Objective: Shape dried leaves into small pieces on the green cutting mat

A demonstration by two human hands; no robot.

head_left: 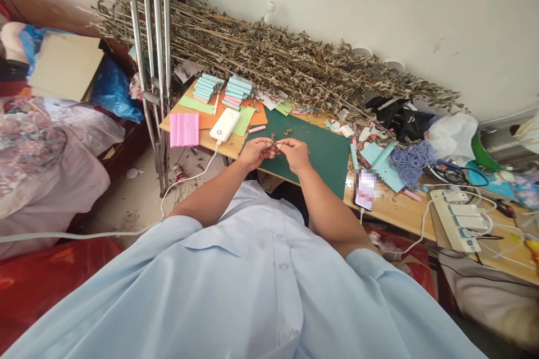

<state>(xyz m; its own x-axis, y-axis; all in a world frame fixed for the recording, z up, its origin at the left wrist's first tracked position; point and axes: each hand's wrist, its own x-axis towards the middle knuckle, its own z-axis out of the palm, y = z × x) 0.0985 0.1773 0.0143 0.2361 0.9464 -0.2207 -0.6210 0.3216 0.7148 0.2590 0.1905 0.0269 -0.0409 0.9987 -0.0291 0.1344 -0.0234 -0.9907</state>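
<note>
Both of my hands meet over the near edge of a dark green cutting mat (324,154). My left hand (257,152) pinches a small bit of dried herb (273,138), and my right hand (293,154) pinches the same bit from the other side. Another small dried herb piece (287,132) lies on the mat just beyond the fingers. Left of it is a pink paper roll (257,129). Stacks of light blue paper rolls (239,88) rest on coloured sheets farther back. The fingertips partly hide what they hold.
Long dried herb stalks (269,56) lie along the wall behind the table. A white power bank (225,125), folded pink paper (184,129), a phone (365,189), blue yarn (410,162) and a power strip (455,220) are on the table. Metal crutches (156,67) stand at the left.
</note>
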